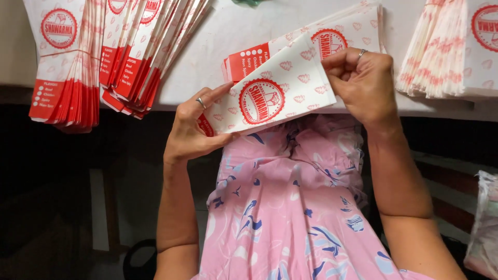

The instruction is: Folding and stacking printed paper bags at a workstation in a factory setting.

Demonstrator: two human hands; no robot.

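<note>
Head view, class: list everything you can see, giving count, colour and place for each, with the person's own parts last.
Held sleeve: one, white with red print, centre, in both hands.
Sleeve pile: one, white and red, on the table behind the held sleeve.
Left stacks: several fanned, white and red, top left, overhanging the edge.
Right stack: one, white and red, top right.
Table: one, white, top.
Bag: one, clear plastic, lower right.
Dress: pink, blue pattern, bottom centre.
Left hand: ringed, grip on the sleeve's lower end.
Right hand: ringed, grip on its upper end.
</note>
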